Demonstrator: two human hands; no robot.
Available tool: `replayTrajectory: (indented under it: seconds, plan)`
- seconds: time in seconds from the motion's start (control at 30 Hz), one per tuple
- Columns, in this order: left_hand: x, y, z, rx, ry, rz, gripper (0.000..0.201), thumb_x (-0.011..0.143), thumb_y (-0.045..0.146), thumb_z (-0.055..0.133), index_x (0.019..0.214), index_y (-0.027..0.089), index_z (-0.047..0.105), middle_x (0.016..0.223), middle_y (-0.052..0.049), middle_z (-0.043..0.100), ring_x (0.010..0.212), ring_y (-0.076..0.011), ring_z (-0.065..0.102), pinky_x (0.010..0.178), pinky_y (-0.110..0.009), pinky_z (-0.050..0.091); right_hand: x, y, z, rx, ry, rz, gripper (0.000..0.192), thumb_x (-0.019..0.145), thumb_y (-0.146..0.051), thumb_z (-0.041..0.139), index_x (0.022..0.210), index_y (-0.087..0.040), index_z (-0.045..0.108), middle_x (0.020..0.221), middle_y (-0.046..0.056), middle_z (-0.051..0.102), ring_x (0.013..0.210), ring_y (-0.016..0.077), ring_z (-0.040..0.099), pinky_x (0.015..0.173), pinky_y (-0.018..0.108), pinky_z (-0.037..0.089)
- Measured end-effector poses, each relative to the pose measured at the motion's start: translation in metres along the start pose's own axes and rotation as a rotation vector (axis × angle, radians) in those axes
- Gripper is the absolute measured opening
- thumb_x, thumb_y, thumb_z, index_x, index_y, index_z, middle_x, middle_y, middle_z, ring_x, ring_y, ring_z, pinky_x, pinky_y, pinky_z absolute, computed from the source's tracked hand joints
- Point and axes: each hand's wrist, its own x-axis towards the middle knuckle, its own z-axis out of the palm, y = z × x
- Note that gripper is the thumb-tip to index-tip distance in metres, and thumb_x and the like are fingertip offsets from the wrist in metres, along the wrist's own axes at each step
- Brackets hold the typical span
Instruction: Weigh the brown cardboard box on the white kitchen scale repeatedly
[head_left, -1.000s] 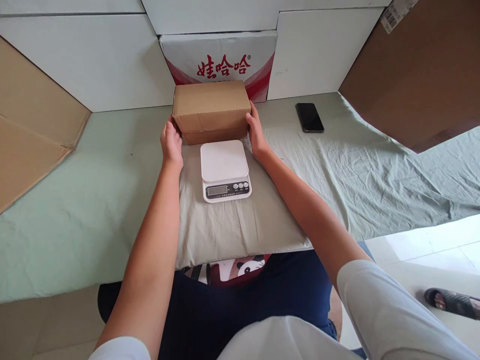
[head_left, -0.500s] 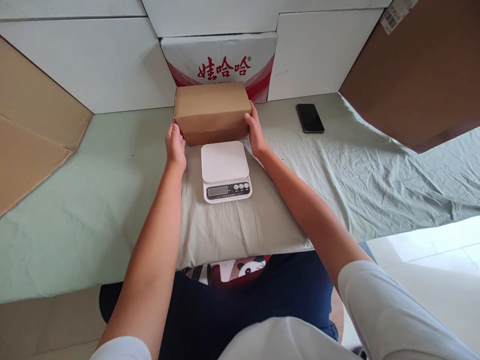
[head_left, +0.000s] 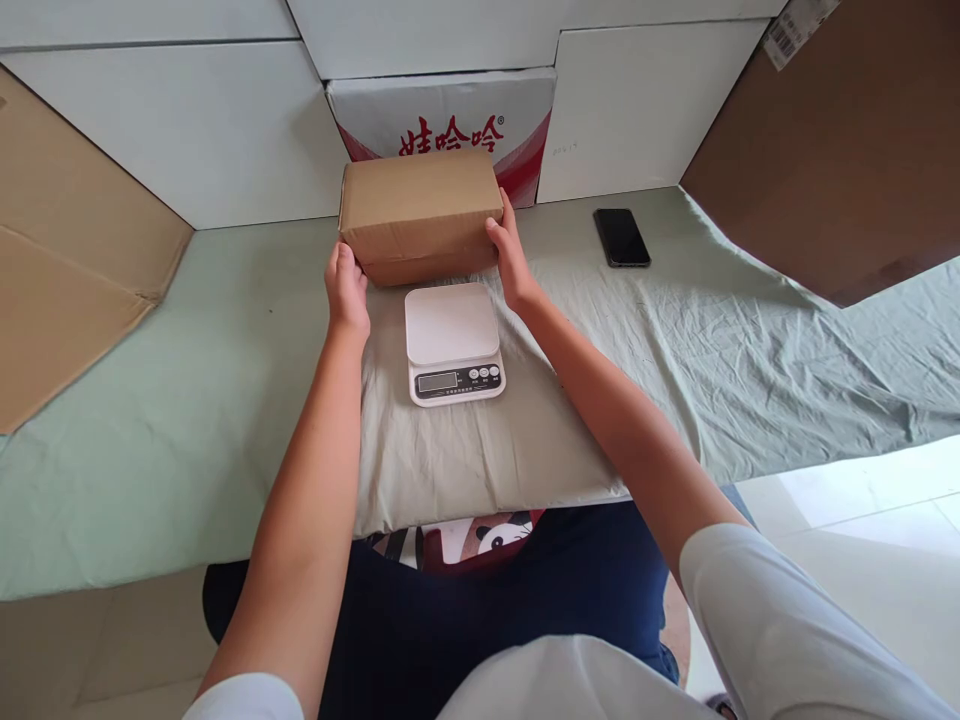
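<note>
OK, L hand [head_left: 348, 287] & R hand [head_left: 512, 258] grip ends of oblong brown cardboard box [head_left: 421, 200], 12 o'clock of white plastic scale [head_left: 451, 326].

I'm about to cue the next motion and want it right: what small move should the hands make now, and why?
Probably raise the box slightly and draw it nearer, over the scale. The left hand and right hand hold it at opposite ends, and the scale sits just in front of it, flat top facing up.
</note>
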Motion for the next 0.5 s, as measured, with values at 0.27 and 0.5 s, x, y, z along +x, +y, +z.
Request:
replayTrajectory:
  seconds: [0.27, 0.5]
  plan:
    - [0.013, 0.018, -0.010, 0.048, -0.041, 0.021, 0.121, 0.071, 0.113, 0.053, 0.146, 0.019, 0.061, 0.161, -0.015, 0.066, 0.168, -0.0371, 0.047, 0.140, -0.054, 0.037, 0.003, -0.015, -0.002, -0.077, -0.051, -0.036, 0.129, 0.079, -0.107, 0.052, 0.179, -0.033, 0.019, 0.194, -0.012, 0.027, 0.186, 0.0202, 0.002, 0.158, 0.044, 0.007]
    - [-0.001, 0.074, -0.003, 0.006, -0.063, 0.142, 0.116, 0.080, 0.108, 0.057, 0.151, 0.016, 0.060, 0.164, -0.018, 0.063, 0.167, -0.0344, 0.048, 0.141, -0.052, 0.035, -0.002, -0.046, -0.003, -0.099, -0.066, -0.136, 0.120, 0.079, -0.107, 0.057, 0.177, -0.051, 0.016, 0.192, -0.023, 0.024, 0.186, 0.0215, 0.003, 0.159, 0.045, 0.007]
